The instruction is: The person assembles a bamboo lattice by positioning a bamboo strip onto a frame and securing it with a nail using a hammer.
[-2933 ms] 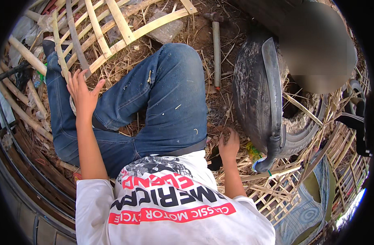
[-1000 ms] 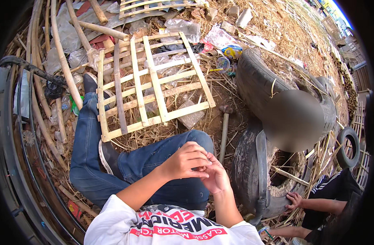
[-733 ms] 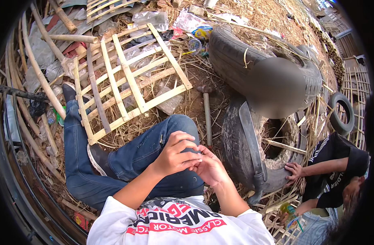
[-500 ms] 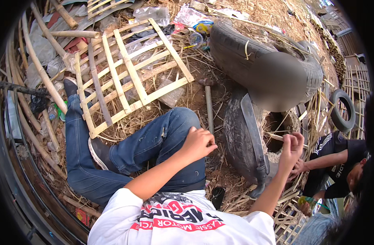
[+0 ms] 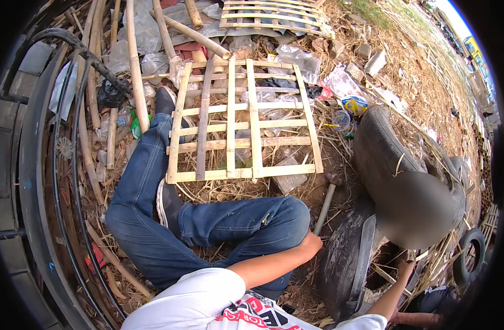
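My left hand [image 5: 310, 245] is closed at the lower end of the handle of a hammer [image 5: 324, 209], which lies on the dirt beside my bent knee. My right hand [image 5: 406, 269] is raised over the worn tires, its fingers drawn together at a dark bit I cannot make out. Between my hands, a machete [image 5: 366, 247] rests against the nearer tire [image 5: 340, 258], blade pointing away. A lattice panel of split bamboo [image 5: 241, 143] lies flat beyond my legs, one darker strip in it. A blurred patch hides part of the farther tire [image 5: 378, 143].
Another bamboo lattice [image 5: 274, 16] lies at the far side. Bamboo poles [image 5: 134, 66] and a black metal frame [image 5: 76, 126] stand along the left. Plastic litter [image 5: 342, 82] and a brick [image 5: 289, 175] lie around. A small tire [image 5: 469, 256] and another person's arm [image 5: 419, 319] are at right.
My view has swung to the right. My left hand has moved from over my knee down to the hammer handle. My right hand has moved out over the tires, away from the other person's hand.
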Demonstrator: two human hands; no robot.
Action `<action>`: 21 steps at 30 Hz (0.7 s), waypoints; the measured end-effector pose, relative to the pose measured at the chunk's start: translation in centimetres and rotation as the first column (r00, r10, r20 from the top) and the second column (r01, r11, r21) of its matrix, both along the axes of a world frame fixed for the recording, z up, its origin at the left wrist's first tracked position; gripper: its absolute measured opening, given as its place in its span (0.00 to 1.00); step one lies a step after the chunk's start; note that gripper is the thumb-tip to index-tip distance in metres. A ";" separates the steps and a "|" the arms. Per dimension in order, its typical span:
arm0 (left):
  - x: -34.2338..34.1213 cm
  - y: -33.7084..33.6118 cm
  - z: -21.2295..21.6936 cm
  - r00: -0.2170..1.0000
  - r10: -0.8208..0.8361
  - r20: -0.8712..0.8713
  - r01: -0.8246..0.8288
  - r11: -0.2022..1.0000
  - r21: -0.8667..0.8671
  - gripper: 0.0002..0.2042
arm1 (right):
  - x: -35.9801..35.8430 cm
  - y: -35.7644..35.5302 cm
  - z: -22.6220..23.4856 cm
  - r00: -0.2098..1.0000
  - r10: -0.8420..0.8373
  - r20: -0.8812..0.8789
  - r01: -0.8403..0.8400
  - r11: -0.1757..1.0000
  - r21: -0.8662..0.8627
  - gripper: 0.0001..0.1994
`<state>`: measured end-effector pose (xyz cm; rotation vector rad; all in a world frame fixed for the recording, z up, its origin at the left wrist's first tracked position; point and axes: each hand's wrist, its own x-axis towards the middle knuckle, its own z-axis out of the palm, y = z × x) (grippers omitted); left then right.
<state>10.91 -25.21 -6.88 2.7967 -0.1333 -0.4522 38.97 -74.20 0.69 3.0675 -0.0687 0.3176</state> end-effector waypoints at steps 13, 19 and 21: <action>1.7 -0.4 -1.1 0.971 -0.056 -0.233 0.066 0.997 0.038 0.11 | 10.7 0.8 4.8 0.822 -0.500 0.272 0.512 0.858 0.033 0.47; 1.9 0.8 -2.1 0.931 0.005 -0.366 -0.030 0.998 -0.063 0.11 | 12.1 0.8 1.8 0.859 -0.479 0.179 0.484 0.875 0.018 0.46; 1.8 0.7 -2.5 0.939 0.019 -0.343 -0.042 0.997 -0.059 0.11 | 13.0 1.6 1.7 0.877 -0.453 0.161 0.456 0.890 0.018 0.46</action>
